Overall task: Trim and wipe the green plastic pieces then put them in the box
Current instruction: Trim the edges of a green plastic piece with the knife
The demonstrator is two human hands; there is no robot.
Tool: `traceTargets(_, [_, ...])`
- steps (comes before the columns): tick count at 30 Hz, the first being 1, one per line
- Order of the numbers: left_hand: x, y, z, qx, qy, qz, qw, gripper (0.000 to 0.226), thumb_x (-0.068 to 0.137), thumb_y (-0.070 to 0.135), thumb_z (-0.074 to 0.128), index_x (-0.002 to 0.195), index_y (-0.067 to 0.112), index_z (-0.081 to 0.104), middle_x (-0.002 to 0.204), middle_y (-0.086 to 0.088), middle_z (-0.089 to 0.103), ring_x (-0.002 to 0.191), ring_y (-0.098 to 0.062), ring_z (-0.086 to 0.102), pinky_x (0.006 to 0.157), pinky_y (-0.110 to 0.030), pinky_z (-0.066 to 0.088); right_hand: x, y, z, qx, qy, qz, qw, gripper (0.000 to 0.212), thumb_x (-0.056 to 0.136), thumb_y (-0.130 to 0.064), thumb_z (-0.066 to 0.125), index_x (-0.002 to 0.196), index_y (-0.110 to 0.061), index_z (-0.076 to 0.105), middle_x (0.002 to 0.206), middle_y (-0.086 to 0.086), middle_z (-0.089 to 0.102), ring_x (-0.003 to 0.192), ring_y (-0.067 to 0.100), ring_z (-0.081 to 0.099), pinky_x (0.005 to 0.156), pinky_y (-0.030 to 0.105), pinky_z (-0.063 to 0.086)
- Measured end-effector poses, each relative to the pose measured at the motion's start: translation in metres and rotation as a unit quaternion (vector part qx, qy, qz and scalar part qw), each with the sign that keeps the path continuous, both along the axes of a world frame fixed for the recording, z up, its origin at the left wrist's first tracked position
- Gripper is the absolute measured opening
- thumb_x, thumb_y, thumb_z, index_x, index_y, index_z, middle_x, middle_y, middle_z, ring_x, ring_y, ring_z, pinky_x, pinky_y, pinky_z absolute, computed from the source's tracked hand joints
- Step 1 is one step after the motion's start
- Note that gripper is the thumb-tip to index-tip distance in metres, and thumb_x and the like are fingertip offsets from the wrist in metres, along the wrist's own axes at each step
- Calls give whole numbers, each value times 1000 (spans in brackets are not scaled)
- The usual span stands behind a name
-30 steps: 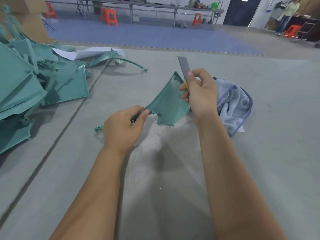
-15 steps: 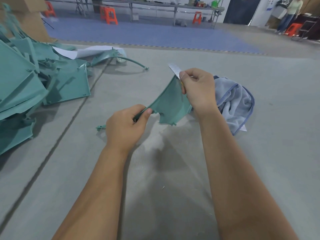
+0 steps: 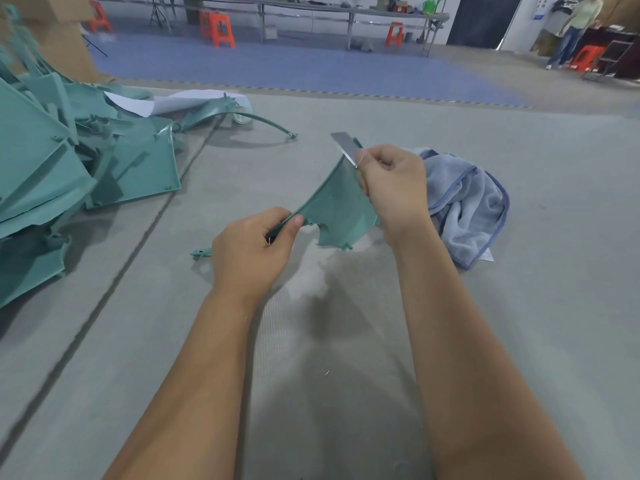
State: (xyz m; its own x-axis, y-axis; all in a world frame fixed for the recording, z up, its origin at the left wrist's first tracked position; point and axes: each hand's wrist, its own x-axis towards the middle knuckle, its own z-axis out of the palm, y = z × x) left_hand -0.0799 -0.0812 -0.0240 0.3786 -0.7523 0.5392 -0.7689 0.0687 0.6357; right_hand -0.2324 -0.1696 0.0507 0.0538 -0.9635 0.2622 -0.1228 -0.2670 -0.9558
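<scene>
Hands work over the grey floor: left hand (image 3: 254, 251) pinches a green plastic piece (image 3: 334, 209), right hand (image 3: 393, 188) grips a blade (image 3: 344, 147) at its upper edge.

Pile of green pieces (image 3: 52, 174) blocks 9 to 11 o'clock. Blue cloth (image 3: 464, 206) sits at 2 o'clock, just beside right hand (image 3: 391, 188). Thin curved strip (image 3: 242, 117) at 11. Bare grey floor (image 3: 346, 393) open from 4 to 7.

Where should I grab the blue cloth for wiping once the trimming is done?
Probably the raised fold of the blue cloth, from above: it lies bunched on the floor just beyond the right hand, its bound hem flat and harder to pinch. That hand still holds the blade.
</scene>
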Motion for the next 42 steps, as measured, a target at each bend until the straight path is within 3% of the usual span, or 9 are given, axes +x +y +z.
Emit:
traceTargets(3, [0,1,0,-4,0,-4,1000,36,89,53,47,81,23,66,56,0,52,56,-17,50,50,-29,33,0,-7,9,-30,13,-33,999,26,93,-19,58,67,-19,61,63,7,46,58,14,38,50,23,31])
traceTargets(6, [0,1,0,-7,-1,-7,1000,35,89,53,48,80,24,65,56,1,52,55,-14,49,49,-27,31,2,-13,12,-44,58,-38,997,25,93,-20,57,75,-3,64,64,6,49,60,15,41,57,26,34])
traceTargets(14, [1,-1,-1,-6,-12,4,1000,39,90,52,47,74,19,59,52,2,45,53,-15,44,48,-28,29,-2,-9,1,-34,64,-8,997,26,92,-16,58,77,5,60,61,8,42,60,18,35,59,29,29])
traceTargets(20, [0,0,-1,-6,-10,2,1000,41,89,54,46,79,18,63,55,-1,49,55,-18,47,51,-30,35,-18,-7,12,-21,112,41,993,29,91,-15,58,61,-17,60,41,-12,39,41,6,32,43,17,27])
traceTargets(23, [0,0,-1,-4,0,2,1000,39,89,53,47,78,20,64,55,0,50,54,-16,47,50,-29,32,-20,-2,17,-12,166,95,981,26,90,-13,60,64,-15,61,38,-13,41,36,3,32,37,11,25])
traceTargets(26, [0,0,-1,-9,4,-7,1000,38,89,53,48,80,21,66,56,0,53,56,-17,50,51,-30,35,-18,-1,17,-4,110,83,990,28,91,-12,59,64,-15,60,41,-10,41,35,3,30,37,12,24])
traceTargets(29, [0,2,-1,-11,7,-4,1000,37,89,53,49,81,21,66,56,0,53,55,-17,50,51,-30,36,-14,-5,19,-20,36,9,999,27,92,-14,58,64,-13,58,52,1,41,45,9,32,46,20,27])
traceTargets(33, [0,2,-1,-8,9,-8,1000,33,89,52,49,79,24,65,55,1,52,54,-12,48,49,-28,32,-7,-8,14,-30,72,-19,997,25,92,-16,58,69,-8,61,59,6,43,58,16,36,56,27,29])
traceTargets(42, [1,-1,-1,-6,0,-7,1000,39,89,53,48,77,20,64,54,-1,48,55,-19,47,50,-28,29,0,7,-5,-14,48,-5,999,24,94,-15,58,70,-10,61,58,5,42,55,14,33,51,24,27])
